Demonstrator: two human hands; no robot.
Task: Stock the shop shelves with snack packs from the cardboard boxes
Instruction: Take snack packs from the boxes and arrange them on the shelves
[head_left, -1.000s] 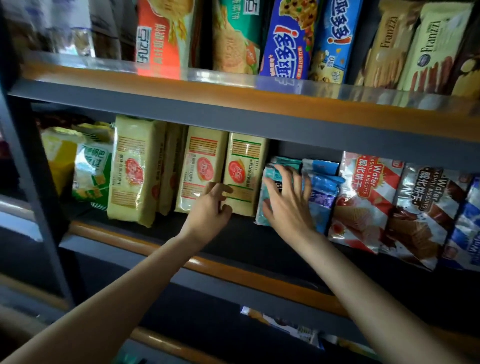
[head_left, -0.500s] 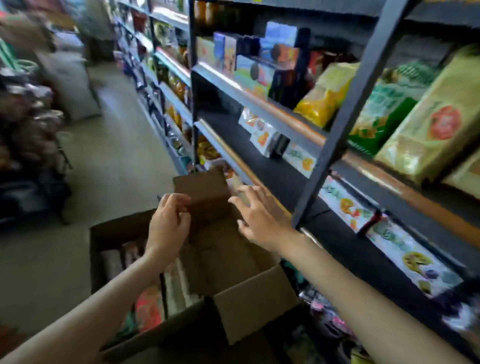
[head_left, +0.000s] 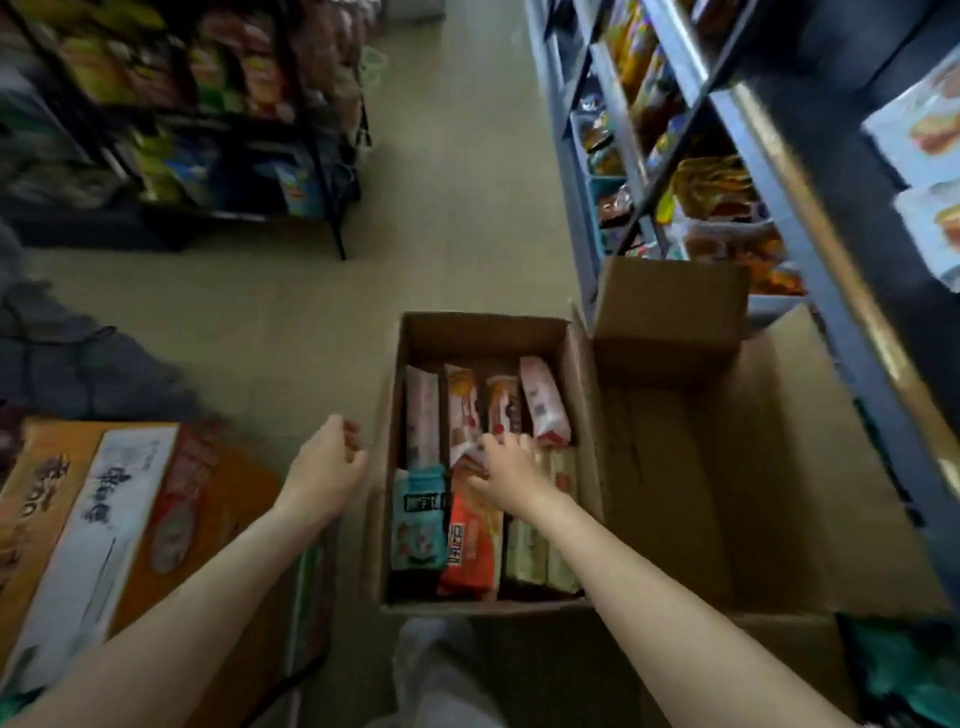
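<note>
A second ago both my hands were up at the shelf, nudging packs into line; half a second ago I had swung down toward the box. Now I am looking straight into the open cardboard box on the floor, so the last round of shelving is finished and a fresh pick has begun.

My right hand has dropped into the middle of the box, fingers curled down among the snack packs that stand on edge in two rows. Its grip appears to be closing on a pale wrapper beneath the fingertips, but blur keeps me from telling whether it has truly caught one. My left hand hovers just left of the box's left wall, fingers loosely curled, grip holding nothing.

The box is well filled, so I judge plenty of stocking remains. The shelves rise to the right, beyond a second, larger empty-looking carton. A printed orange carton sits near left.
</note>
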